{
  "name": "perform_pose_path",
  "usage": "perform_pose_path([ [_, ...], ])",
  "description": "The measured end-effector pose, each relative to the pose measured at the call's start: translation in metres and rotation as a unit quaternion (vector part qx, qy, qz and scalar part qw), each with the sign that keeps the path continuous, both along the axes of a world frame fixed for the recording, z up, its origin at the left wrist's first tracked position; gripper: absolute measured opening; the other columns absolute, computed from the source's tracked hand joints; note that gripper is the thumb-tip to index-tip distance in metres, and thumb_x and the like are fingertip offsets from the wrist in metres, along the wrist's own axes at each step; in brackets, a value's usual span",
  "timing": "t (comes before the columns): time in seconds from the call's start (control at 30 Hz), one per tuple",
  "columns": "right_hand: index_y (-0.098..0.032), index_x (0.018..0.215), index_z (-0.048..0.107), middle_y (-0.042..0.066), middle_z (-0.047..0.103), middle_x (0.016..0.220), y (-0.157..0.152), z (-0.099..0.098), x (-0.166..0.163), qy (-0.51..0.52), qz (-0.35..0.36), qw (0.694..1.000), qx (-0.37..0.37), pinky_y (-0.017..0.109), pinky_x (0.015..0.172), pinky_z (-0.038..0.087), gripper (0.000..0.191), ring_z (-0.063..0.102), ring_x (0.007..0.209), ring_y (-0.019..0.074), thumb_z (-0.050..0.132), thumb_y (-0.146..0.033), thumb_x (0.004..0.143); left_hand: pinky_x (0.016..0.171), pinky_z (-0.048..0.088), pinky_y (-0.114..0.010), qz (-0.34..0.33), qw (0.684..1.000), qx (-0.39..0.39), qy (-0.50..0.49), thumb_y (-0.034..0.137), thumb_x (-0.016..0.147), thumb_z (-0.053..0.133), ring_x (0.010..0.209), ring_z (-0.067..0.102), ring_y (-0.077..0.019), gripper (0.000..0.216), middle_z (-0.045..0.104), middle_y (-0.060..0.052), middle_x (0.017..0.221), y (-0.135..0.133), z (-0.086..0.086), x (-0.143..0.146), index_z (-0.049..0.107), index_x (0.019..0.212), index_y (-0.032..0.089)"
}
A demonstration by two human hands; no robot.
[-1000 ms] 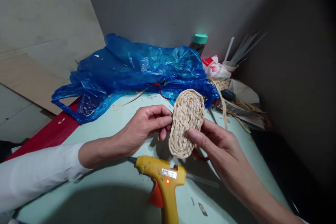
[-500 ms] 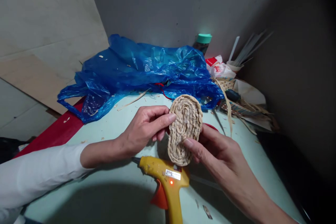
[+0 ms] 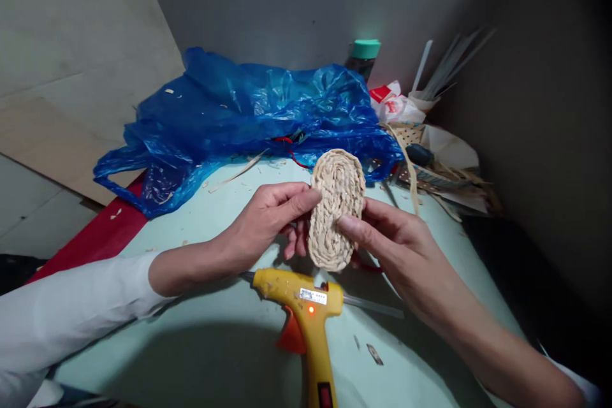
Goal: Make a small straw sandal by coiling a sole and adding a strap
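Observation:
Both hands hold up a small oval sole of braided straw [image 3: 338, 194], its coiled face toward me. My left hand [image 3: 282, 217] pinches its left edge, thumb on the front. My right hand [image 3: 389, 233] grips the right side, with the thumb pressed on the middle and the fingers behind, partly hidden. Just below lies a yellow hot glue gun [image 3: 315, 306] with an orange trigger and a lit red light. A clear glue stick [image 3: 375, 306] juts from its rear.
A crumpled blue plastic bag [image 3: 229, 108] spreads across the back of the pale green table [image 3: 215, 350]. Behind it stands a jar with a green lid [image 3: 366, 51]. At the back right are a woven basket [image 3: 411, 134] and a cup of clear sticks [image 3: 423, 101]. Straw scraps lie about.
The view has tilted slightly down, so the background sits higher in the picture. The straw sole has turned a little more upright and faces me flatter. Both hands keep their hold.

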State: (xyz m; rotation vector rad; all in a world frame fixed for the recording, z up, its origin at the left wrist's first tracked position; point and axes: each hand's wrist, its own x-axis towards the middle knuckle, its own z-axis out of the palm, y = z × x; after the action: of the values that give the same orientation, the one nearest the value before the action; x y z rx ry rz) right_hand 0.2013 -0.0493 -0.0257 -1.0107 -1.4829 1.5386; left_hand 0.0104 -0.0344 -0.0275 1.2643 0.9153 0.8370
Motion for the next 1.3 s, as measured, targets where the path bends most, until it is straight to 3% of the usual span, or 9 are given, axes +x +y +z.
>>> perform_pose_path([
  [0.13, -0.019, 0.091, 0.065, 0.000, 0.058, 0.073, 0.002, -0.002, 0.005, 0.005, -0.001, 1.000, -0.010, 0.020, 0.051, 0.037, 0.020, 0.047, 0.059, 0.0100, 0.060, -0.038, 0.094, 0.044, 0.044, -0.018, -0.043, 0.999, 0.005, 0.025, 0.037, 0.087, 0.065, 0.050, 0.057, -0.0091, 0.024, 0.064, -0.002, 0.070, -0.002, 0.005, -0.002, 0.060, 0.087, 0.013],
  [0.27, -0.018, 0.075, 0.059, 0.000, 0.056, 0.069, 0.002, -0.003, 0.007, -0.004, 0.015, 1.000, 0.014, 0.021, 0.053, 0.037, 0.034, 0.049, 0.062, 0.0108, 0.054, -0.043, 0.097, 0.048, 0.045, -0.018, -0.004, 0.999, 0.032, 0.030, 0.033, 0.087, 0.066, 0.052, 0.055, -0.0072, 0.021, 0.063, -0.002, 0.071, -0.001, 0.008, -0.004, 0.062, 0.085, 0.013],
  [0.47, -0.017, 0.085, 0.068, -0.001, 0.058, 0.072, -0.001, 0.002, 0.004, -0.001, 0.030, 0.999, 0.027, 0.019, 0.049, 0.034, 0.017, 0.046, 0.059, 0.0082, 0.062, -0.031, 0.092, 0.044, 0.043, -0.015, 0.033, 0.998, 0.053, 0.015, 0.032, 0.087, 0.067, 0.049, 0.054, -0.0064, 0.020, 0.062, 0.000, 0.065, 0.002, 0.007, -0.004, 0.063, 0.085, 0.012],
  [0.77, -0.019, 0.078, 0.066, 0.000, 0.059, 0.066, -0.002, 0.002, 0.002, -0.015, -0.018, 0.997, 0.071, 0.019, 0.048, 0.036, 0.017, 0.050, 0.057, 0.0100, 0.064, -0.031, 0.089, 0.042, 0.045, -0.014, 0.042, 0.998, 0.045, 0.000, 0.030, 0.086, 0.067, 0.049, 0.056, -0.0068, 0.020, 0.063, -0.001, 0.065, -0.001, 0.011, -0.001, 0.062, 0.086, 0.011],
  [1.3, -0.019, 0.075, 0.056, -0.003, 0.048, 0.065, -0.006, 0.005, 0.008, -0.084, -0.060, 0.987, 0.125, 0.020, 0.054, 0.035, 0.031, 0.043, 0.059, 0.0097, 0.049, -0.036, 0.100, 0.041, 0.047, -0.013, 0.029, 0.999, 0.033, -0.007, 0.031, 0.085, 0.068, 0.048, 0.057, -0.0068, 0.021, 0.065, -0.002, 0.066, -0.004, 0.008, -0.001, 0.063, 0.087, 0.011],
])
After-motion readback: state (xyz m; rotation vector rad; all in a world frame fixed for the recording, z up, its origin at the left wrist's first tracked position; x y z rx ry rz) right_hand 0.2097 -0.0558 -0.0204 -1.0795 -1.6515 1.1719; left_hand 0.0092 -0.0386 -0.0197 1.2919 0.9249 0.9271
